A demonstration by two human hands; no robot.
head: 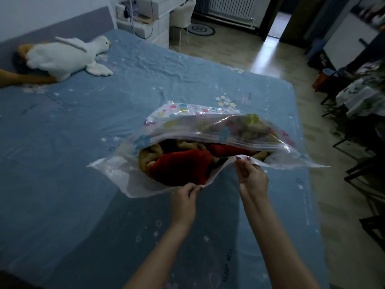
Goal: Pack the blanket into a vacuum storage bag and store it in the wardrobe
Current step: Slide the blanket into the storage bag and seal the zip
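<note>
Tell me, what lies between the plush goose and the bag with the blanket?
Only bare blue bedsheet, wrinkled and printed with small stars, separates the plush goose from the bag in the head view. Nothing else rests on that stretch.

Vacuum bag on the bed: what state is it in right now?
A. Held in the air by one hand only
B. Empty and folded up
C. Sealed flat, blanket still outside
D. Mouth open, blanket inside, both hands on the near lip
D: the vacuum bag gapes open with the red and tan blanket inside, while the left hand and right hand hold its near lip.
</note>
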